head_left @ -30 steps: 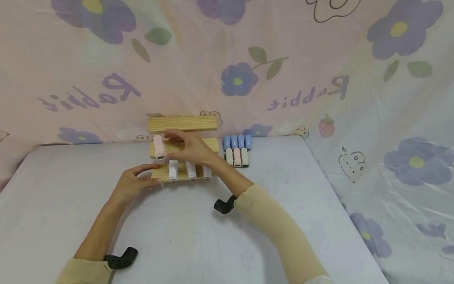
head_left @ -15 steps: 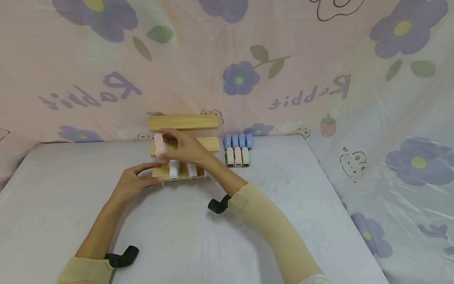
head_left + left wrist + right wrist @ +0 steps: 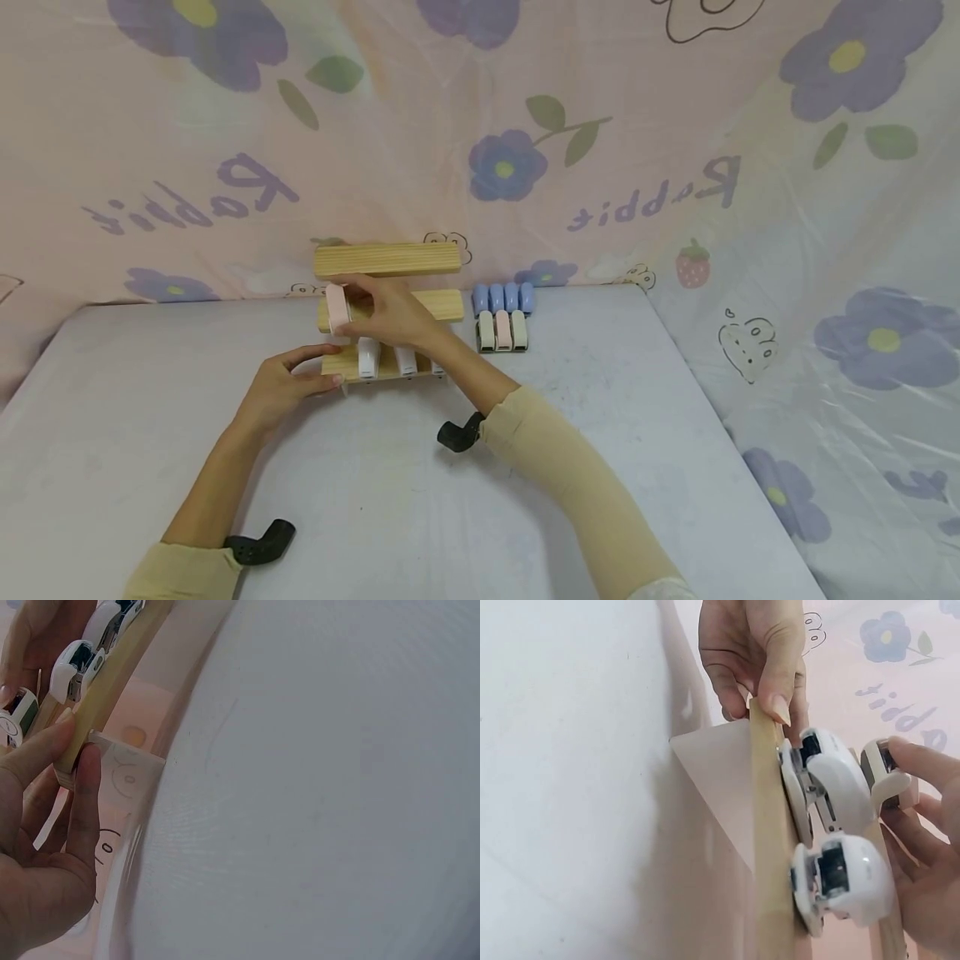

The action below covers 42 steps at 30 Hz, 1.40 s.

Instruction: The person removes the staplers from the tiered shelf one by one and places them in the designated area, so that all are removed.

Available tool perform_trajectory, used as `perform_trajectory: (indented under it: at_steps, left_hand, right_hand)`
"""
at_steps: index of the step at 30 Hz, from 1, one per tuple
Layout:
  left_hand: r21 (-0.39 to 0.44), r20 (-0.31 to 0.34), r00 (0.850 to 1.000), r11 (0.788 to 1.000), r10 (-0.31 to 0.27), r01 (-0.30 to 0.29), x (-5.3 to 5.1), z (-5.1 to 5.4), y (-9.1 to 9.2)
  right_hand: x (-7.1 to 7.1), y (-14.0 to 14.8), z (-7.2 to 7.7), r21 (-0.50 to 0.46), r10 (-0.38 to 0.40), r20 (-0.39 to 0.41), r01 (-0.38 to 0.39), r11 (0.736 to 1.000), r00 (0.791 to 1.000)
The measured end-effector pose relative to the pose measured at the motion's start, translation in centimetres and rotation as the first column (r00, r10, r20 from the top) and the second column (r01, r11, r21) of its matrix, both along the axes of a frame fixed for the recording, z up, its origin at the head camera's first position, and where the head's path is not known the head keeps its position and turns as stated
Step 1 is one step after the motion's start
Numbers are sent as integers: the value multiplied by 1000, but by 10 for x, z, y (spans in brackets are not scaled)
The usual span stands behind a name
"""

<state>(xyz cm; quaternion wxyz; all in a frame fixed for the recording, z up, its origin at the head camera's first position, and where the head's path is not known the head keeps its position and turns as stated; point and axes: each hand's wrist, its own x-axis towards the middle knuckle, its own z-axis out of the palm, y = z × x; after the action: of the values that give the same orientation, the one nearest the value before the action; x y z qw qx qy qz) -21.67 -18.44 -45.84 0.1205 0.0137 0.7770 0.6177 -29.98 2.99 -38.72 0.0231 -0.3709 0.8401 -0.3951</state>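
A wooden three-tier rack has a top board (image 3: 387, 260), a middle board (image 3: 447, 306) and a bottom board (image 3: 343, 364). My left hand (image 3: 279, 390) pinches the bottom board's left end between thumb and fingers, seen closely in the left wrist view. At the left end of the middle board, my right hand (image 3: 393, 315) holds a small pink stapler (image 3: 338, 310) by its sides. Whether its base touches the wood is hidden. Several small white staplers (image 3: 368, 358) stand on the bottom board; my right forearm partly covers the rightmost. Two white staplers (image 3: 847, 877) show large in the right wrist view.
Right of the rack, blue staplers (image 3: 496, 298) stand in a row. Before them are two cream staplers (image 3: 487, 332) and another pink one (image 3: 503, 331). A white cloth covers the table (image 3: 360, 508); a flower-printed curtain (image 3: 420, 125) hangs behind.
My right hand has shifted slightly left, and its thumb now lies over the lower part of the pink stapler. The left hand keeps its grip on the bottom board.
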Motion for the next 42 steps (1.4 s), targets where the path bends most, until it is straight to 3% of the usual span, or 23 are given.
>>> perform_trajectory:
  at_steps: [8, 16, 23, 42]
  left_hand:
    - [-36, -12, 1000, 999, -4, 4, 0, 0, 0]
    - [-22, 2, 1000, 1000, 1, -1, 1, 0, 1]
    - [-57, -2, 1000, 998, 3, -3, 1, 1, 1]
    - [-87, 0, 1000, 996, -22, 22, 1, 3, -1]
  right_hand:
    - [3, 8, 3, -57, -8, 46, 11, 998, 999]
    - [3, 22, 3, -59, -21, 119, 28, 998, 993]
    - [2, 34, 1, -160, 20, 189, 11, 987, 982]
    - [6, 72, 2, -251, 1, 261, 67, 966, 965]
